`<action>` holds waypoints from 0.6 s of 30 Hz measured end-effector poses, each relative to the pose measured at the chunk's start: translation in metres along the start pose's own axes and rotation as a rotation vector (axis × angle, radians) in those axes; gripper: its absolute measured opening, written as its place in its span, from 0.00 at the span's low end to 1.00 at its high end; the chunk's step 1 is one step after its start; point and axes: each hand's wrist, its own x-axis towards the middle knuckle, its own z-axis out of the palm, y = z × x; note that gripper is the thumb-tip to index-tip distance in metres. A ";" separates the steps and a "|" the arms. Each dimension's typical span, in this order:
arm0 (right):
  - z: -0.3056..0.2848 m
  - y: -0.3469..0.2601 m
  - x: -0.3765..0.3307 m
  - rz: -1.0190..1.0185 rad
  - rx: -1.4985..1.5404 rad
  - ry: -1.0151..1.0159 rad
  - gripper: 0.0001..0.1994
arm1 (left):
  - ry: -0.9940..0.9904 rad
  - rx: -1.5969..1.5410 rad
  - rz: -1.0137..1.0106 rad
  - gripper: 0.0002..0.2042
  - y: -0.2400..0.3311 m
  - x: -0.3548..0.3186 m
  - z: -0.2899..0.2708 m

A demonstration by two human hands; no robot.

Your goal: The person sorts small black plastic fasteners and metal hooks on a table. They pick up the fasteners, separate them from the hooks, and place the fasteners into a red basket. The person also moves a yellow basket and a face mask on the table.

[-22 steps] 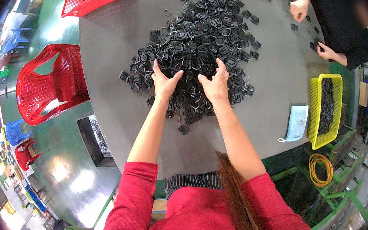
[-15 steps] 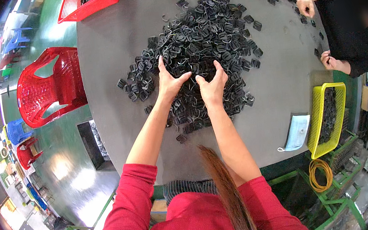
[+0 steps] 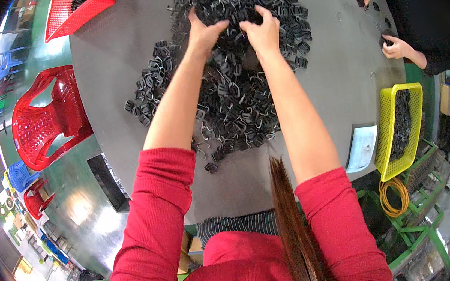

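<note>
On the shiny green workshop floor (image 3: pixel 73 206) sits a big round grey table (image 3: pixel 112 59), taking up most of the view. Spread over its middle is a huge heap of small black plastic clips (image 3: pixel 237 98), running from the far edge almost to the near edge. Off to the left there's a red plastic chair (image 3: pixel 45 124) on the floor, with a couple of smaller blue and red ones behind it. A red plastic basket (image 3: pixel 77 13) sits at the table's far left, and a yellow mesh basket (image 3: pixel 399 127) with more black clips hangs at the right edge, next to a flat pale blue packet (image 3: pixel 361 147). The left hand (image 3: pixel 204 32) and right hand (image 3: pixel 263 29) are both dug into the far part of the heap, fingers curled and grabbing clips. A co-worker's hands (image 3: pixel 397 46) work at the far right, and an orange coiled cable (image 3: pixel 393 197) lies below.
</note>
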 end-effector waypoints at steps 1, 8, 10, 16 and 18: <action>-0.005 0.005 0.008 -0.027 0.018 -0.031 0.31 | 0.012 0.118 -0.009 0.51 0.002 0.005 -0.001; -0.102 0.003 -0.050 0.017 -0.140 -0.427 0.17 | 0.198 0.753 0.262 0.27 -0.001 -0.093 -0.086; -0.141 0.018 -0.099 0.161 -0.170 -0.522 0.17 | 0.161 0.795 0.208 0.14 -0.023 -0.149 -0.109; -0.146 0.036 -0.211 0.088 -0.458 -0.395 0.39 | 0.073 0.772 -0.007 0.30 -0.061 -0.265 -0.074; -0.126 0.025 -0.219 0.022 -0.463 -0.370 0.43 | 0.026 0.671 0.124 0.35 -0.051 -0.270 -0.049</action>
